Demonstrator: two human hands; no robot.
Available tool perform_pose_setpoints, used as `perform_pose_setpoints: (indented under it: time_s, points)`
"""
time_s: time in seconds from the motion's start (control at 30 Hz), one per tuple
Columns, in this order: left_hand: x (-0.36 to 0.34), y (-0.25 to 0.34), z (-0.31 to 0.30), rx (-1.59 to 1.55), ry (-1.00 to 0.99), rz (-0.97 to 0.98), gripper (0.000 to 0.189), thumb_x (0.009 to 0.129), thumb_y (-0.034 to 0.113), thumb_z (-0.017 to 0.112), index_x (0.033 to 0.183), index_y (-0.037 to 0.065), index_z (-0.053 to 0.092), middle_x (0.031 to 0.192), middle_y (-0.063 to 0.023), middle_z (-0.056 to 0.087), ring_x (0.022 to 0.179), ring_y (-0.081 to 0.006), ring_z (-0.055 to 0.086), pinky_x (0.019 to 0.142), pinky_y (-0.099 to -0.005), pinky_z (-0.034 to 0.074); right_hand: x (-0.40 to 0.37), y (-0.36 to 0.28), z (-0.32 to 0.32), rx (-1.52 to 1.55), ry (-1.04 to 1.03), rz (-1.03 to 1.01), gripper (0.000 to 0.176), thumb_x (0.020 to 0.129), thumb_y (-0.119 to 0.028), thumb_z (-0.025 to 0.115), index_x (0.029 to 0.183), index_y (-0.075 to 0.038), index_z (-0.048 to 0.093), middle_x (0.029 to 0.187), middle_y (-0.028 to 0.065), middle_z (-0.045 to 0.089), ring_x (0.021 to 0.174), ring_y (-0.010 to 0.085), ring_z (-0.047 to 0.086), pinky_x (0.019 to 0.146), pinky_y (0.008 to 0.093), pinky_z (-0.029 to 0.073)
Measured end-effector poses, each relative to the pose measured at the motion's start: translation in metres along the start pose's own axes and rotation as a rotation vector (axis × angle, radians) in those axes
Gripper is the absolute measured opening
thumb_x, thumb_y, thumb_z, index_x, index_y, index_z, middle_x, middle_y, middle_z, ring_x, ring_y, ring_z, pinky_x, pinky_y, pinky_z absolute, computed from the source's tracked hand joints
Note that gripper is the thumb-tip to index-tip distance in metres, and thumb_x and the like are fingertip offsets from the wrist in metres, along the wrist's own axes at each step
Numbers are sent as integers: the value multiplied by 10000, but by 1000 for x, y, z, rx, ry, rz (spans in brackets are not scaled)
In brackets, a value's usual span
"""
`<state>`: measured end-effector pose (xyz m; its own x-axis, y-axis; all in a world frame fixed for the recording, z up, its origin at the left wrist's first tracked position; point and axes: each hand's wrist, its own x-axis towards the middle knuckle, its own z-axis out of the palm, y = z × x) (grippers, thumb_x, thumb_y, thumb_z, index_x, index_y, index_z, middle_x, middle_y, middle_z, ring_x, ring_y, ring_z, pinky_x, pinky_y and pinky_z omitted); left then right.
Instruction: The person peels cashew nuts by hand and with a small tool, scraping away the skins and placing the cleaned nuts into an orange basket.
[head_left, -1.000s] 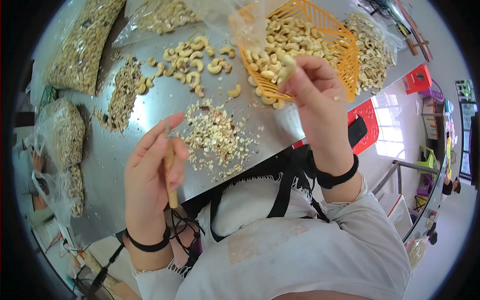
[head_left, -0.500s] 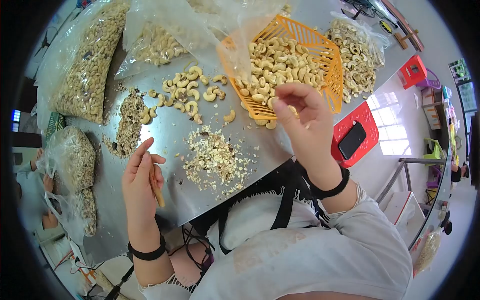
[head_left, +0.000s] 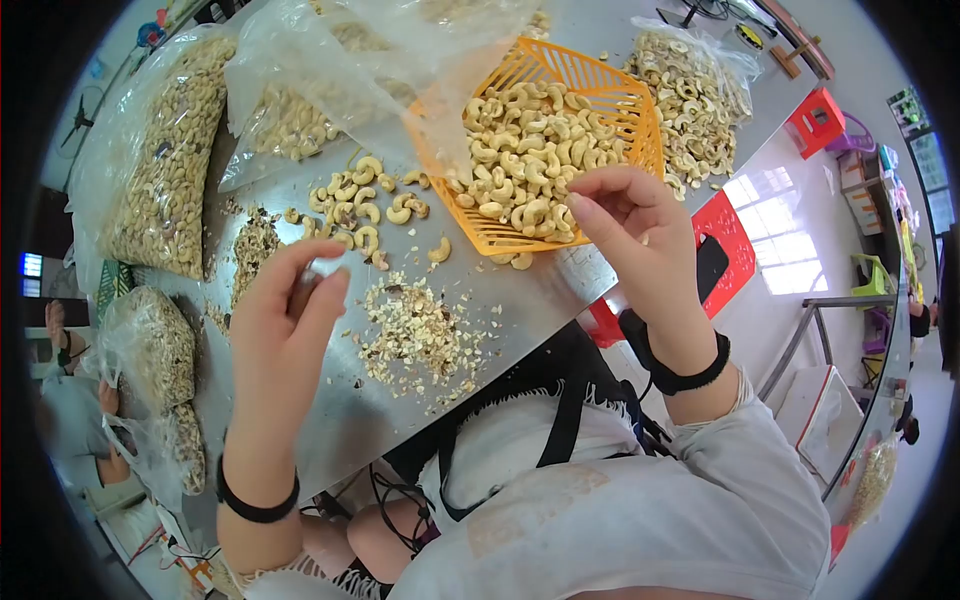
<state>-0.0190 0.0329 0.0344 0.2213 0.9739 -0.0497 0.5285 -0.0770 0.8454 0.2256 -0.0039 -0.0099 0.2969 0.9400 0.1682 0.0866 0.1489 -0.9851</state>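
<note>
My left hand (head_left: pixel 290 325) is over the table left of a pile of pale chopped nut bits (head_left: pixel 420 335). Its thumb and index finger point right with a small gap, the other fingers curl inward, and what they hold is hidden. My right hand (head_left: pixel 640 235) is at the lower right rim of an orange basket (head_left: pixel 640 120) of cashews (head_left: pixel 545 140). Its thumb and index tips are close together, the other fingers bent; a small pale bit shows near the palm. Loose cashews (head_left: pixel 350 200) lie between the basket and a darker crumb pile (head_left: pixel 255 245).
Bags of nuts (head_left: pixel 170 160) stand at the left and back, with smaller bags (head_left: pixel 155 350) below. Another bag (head_left: pixel 690 95) is right of the basket. A phone (head_left: pixel 711 268) rests on a red stool (head_left: pixel 735 250). Part of another person (head_left: pixel 75 420) shows at far left.
My left hand has risen and turned, and the wooden-handled tool seen in it before no longer shows. My right hand has shifted slightly right relative to the basket. The view has shifted a little.
</note>
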Motion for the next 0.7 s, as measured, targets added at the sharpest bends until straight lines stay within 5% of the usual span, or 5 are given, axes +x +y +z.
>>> perform_pose_setpoints:
  time_s: [0.13, 0.23, 0.3, 0.4, 0.7]
  points:
    - [36, 28, 26, 46, -100, 134, 162, 772, 62, 520, 932, 39, 540, 643, 14, 460, 587, -32, 422, 505, -171, 326, -7, 7, -9, 31, -4, 23, 142, 736, -91, 593, 850, -12, 564, 774, 26, 572, 708, 82, 531, 660, 209, 425]
    - [66, 33, 50, 358, -137, 307, 146, 766, 87, 523, 905, 49, 550, 641, -34, 496, 591, -84, 477, 522, -215, 370, -12, 9, -15, 67, -34, 32, 144, 737, -90, 596, 852, -11, 565, 774, 27, 570, 705, 86, 532, 658, 211, 426]
    - [87, 26, 69, 611, -116, 636, 151, 753, 135, 536, 881, 57, 557, 690, -81, 532, 640, -185, 540, 564, -292, 418, -13, 9, -19, 89, -59, 32, 140, 739, -86, 595, 852, -9, 566, 774, 33, 569, 703, 90, 531, 652, 213, 425]
    - [106, 25, 89, 829, -180, 659, 167, 735, 172, 549, 871, 76, 563, 766, -86, 549, 729, -250, 551, 620, -350, 437, -15, 11, -22, 110, -88, -17, 134, 735, -79, 595, 845, -8, 567, 776, 35, 570, 703, 91, 529, 640, 215, 422]
    - [135, 15, 113, 1099, -236, 573, 221, 696, 195, 582, 894, 100, 557, 897, -68, 512, 777, -250, 545, 666, -347, 447, -13, 15, -25, 96, -118, -38, 127, 726, -79, 599, 825, -6, 568, 764, 42, 561, 686, 92, 523, 619, 213, 418]
